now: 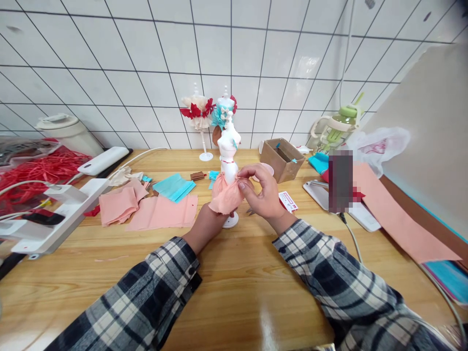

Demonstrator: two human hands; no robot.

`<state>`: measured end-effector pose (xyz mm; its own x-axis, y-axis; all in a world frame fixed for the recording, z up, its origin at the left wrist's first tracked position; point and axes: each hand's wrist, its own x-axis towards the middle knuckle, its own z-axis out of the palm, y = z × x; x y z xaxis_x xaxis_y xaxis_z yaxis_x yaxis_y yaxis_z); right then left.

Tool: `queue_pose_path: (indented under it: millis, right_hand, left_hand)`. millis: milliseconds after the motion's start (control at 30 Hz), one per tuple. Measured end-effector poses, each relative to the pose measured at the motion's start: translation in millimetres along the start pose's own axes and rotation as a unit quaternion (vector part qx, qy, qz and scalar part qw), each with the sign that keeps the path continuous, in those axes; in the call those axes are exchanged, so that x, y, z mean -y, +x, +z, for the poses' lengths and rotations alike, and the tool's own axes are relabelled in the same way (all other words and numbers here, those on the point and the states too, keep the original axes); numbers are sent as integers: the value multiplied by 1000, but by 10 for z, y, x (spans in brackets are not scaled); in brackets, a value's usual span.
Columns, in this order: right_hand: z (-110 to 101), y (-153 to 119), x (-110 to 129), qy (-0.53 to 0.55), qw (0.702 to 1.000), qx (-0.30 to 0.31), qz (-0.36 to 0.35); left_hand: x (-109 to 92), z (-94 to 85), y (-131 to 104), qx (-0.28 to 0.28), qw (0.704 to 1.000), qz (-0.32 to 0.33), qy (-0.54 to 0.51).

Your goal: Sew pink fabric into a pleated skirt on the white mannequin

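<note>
A small white dress-form mannequin point(229, 141) stands upright on a round base point(230, 221) in front of me. Peach crepe paper or thin fabric point(227, 196) is gathered round its hips like a skirt. My right hand point(263, 191) pinches the gathered edge at the right hip between thumb and fingers. Below the skirt, my left hand point(214, 218) is wrapped round the lower mannequin, most of its fingers hidden by the peach material. A red band circles the waist, and a bit of turquoise clings to the chest.
Two decorated mannequins, one with cream and red ruffles point(199, 111), stand by the tiled wall. Peach sheets point(164, 213) and a turquoise sheet point(174, 187) lie left. A cardboard box point(281, 158), a jug point(338, 127) and a phone stand right; a power strip point(60, 219) lies far left.
</note>
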<state>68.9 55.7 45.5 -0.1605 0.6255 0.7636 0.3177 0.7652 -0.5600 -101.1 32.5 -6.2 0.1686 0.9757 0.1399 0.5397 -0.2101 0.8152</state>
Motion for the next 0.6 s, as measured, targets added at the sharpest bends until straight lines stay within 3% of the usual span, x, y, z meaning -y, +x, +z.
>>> queue_pose_path:
  millis: [200, 300, 500, 567, 600]
  right_hand:
    - [34, -35, -30, 16, 999, -17, 28]
    - [41, -50, -34, 13, 1000, -20, -2]
    - [126, -164, -24, -83, 988, -108, -70]
    - [181, -208, -45, -64, 991, -112, -28]
    - [208, -222, -66, -37, 992, -115, 24]
  left_hand:
    - [35, -2, 10, 7, 1000, 7, -4]
    - [59, -1, 12, -2, 1000, 12, -2]
    - [40, -4, -2, -11, 1000, -5, 2]
    - [31, -12, -5, -11, 999, -34, 5]
    - [29, -19, -4, -9, 999, -44, 3]
